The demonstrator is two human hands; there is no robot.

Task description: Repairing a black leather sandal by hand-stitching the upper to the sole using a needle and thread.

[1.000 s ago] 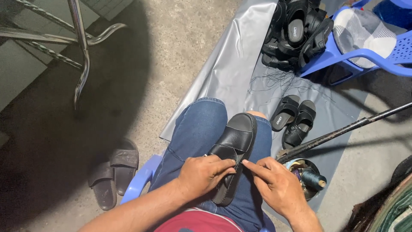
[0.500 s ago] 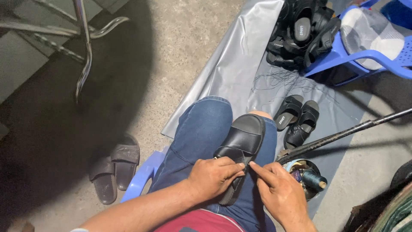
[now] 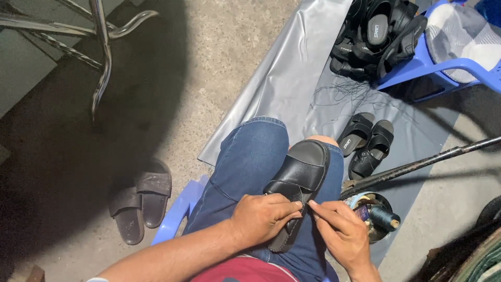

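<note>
A black sandal (image 3: 298, 177) lies along my thigh, toe pointing away, resting on blue jeans (image 3: 250, 162). My left hand (image 3: 263, 218) grips its heel end and strap edge from the left. My right hand (image 3: 342, 234) is pinched at the strap's edge right beside the left fingers, thumb and forefinger together; whether it holds a needle or thread is too small to tell.
A pair of black sandals (image 3: 366, 141) sits on the grey sheet (image 3: 292, 78). More black sandals (image 3: 376, 36) are piled by a blue plastic chair (image 3: 443, 65). A round tin with a dark thread spool (image 3: 385, 218), a long dark rod (image 3: 417, 166), brown slides (image 3: 141, 198) and metal legs (image 3: 99, 47) surround me.
The view has shifted slightly, so the sandal and both hands sit lower in frame. The hands have drawn closer together at the strap edge.
</note>
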